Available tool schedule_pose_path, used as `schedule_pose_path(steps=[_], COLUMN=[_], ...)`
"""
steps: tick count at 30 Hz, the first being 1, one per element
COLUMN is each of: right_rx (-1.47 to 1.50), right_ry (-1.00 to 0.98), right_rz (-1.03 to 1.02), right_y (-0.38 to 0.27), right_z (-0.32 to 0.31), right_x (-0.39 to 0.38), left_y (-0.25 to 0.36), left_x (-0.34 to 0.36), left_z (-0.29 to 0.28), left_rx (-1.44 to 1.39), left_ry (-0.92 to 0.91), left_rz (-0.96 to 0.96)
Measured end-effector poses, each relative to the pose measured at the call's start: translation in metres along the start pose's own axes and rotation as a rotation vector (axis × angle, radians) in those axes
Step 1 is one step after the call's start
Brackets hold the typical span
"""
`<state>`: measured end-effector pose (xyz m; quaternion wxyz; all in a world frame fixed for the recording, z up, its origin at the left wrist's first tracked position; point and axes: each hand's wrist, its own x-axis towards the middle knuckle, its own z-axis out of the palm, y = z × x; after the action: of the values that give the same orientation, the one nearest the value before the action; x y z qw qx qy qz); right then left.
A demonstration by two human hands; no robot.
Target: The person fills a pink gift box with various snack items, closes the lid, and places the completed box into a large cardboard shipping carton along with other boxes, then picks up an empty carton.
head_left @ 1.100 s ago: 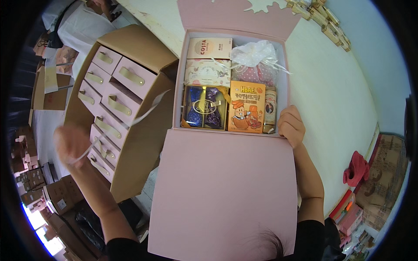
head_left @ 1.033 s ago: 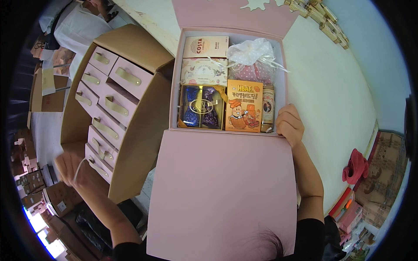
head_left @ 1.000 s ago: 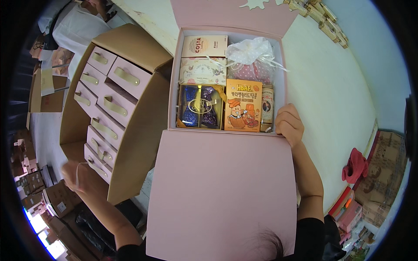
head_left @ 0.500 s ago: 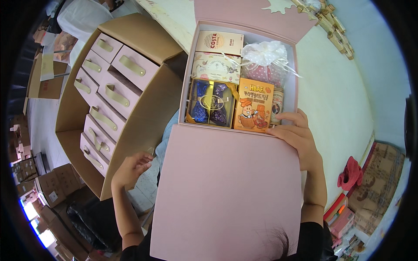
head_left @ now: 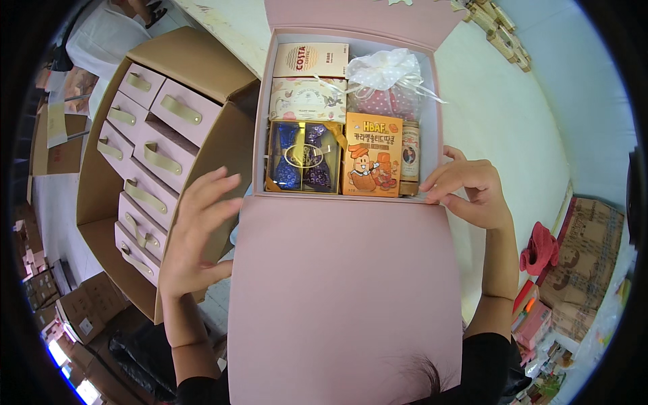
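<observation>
A pink gift box (head_left: 260,145) lies open in front of me, its near flap (head_left: 344,290) spread toward my body and its far flap (head_left: 364,20) folded back. Inside sit a cream carton (head_left: 317,59), a floral box (head_left: 307,99), a clear-topped box of blue and purple pieces (head_left: 304,158), an orange snack box (head_left: 373,158), a small brown bottle (head_left: 410,155) and a white dotted drawstring pouch (head_left: 385,88). My right hand (head_left: 469,185) touches the box's near right corner with bent fingers. My left hand (head_left: 202,233) hovers left of the flap, fingers apart, holding nothing.
At the left stands a large brown carton (head_left: 192,270) packed with several pink boxes (head_left: 162,155) with beige strap handles. Bamboo-like pieces (head_left: 496,34) lie on the far table (head_left: 520,128). A red cloth (head_left: 538,250) and a brown package (head_left: 580,263) are at the right.
My left hand has risen and spread its fingers beside the flap. My right hand has shifted slightly at the box corner. The whole view has moved, with the gift box appearing farther left.
</observation>
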<state>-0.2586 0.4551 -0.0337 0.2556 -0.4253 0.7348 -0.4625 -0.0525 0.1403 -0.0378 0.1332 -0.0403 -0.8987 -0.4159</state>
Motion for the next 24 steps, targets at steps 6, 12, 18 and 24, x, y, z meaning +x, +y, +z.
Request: schedule_pose_path(steps=[6, 12, 18, 24], right_rx=[0.475, 0.903, 0.445, 0.04], right_ry=[0.212, -0.172, -0.746, -0.514], right_rz=[-0.119, -0.351, 0.658, 0.609], right_y=[-0.027, -0.047, -0.021, 0.001], right_z=[-0.02, -0.041, 0.051, 0.074], right_x=[-0.049, -0.12, -0.169, -0.166], left_y=[-0.001, -0.009, -0.012, -0.019], left_x=[0.021, 0.021, 0.031, 0.027], left_z=[0.006, 0.012, 0.011, 0.01], left_rx=[0.123, 0.055, 0.05, 0.025], left_ry=[-0.222, -0.195, -0.169, -0.138], left_rz=[0.192, 0.242, 0.339, 0.338])
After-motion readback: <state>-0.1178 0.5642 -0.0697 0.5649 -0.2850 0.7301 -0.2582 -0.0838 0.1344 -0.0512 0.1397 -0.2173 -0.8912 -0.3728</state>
